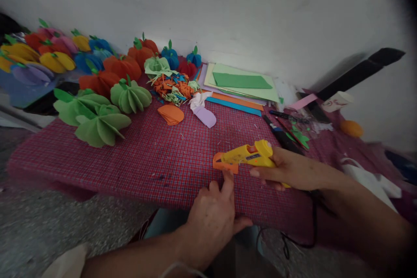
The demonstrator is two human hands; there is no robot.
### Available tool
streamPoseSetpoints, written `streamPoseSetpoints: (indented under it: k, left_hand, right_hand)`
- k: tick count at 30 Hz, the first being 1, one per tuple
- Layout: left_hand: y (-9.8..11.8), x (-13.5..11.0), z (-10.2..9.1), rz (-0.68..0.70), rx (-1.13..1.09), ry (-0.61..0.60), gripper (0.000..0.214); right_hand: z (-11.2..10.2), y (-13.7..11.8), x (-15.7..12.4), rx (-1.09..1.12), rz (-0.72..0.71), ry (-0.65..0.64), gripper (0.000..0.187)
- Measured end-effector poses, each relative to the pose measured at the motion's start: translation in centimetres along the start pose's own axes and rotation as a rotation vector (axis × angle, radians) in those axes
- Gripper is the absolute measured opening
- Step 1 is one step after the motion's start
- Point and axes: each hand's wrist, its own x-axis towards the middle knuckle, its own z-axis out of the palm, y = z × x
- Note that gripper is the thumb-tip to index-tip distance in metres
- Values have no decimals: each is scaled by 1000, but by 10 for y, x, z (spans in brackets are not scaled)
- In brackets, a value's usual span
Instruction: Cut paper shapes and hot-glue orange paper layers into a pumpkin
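My right hand [286,167] is wrapped round the handle of a yellow hot glue gun [248,153], whose nozzle points left. The nozzle tip is over a small orange paper piece [232,167] lying on the checked red cloth [176,173]. Whether the tip touches the paper I cannot tell. My left hand [215,208] rests at the cloth's near edge, its index fingertip against the paper's lower edge, thumb stretched apart and the other fingers bent. Just beyond lie a stack of orange paper petals [171,114] and some lilac petals [206,117].
Paper pumpkins [100,124] in several colours crowd the left side. Paper scraps [174,87] lie heaped beside stacked paper sheets [244,80] along the wall. A dark cutter [280,132], pens [283,116], a paper cup [337,101] and a black cable [314,226] are at right.
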Motion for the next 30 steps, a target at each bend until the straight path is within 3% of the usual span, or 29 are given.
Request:
streamPoseSetpoints:
  k: [4,30]
  left_hand:
    - [0,0,0,2,2,-5,83]
    - [0,1,-2,2,15,-38,82]
  right_hand:
    - [2,-1,0,-26,10,-30,42]
    - [-7,4,1,-41,39,88,46]
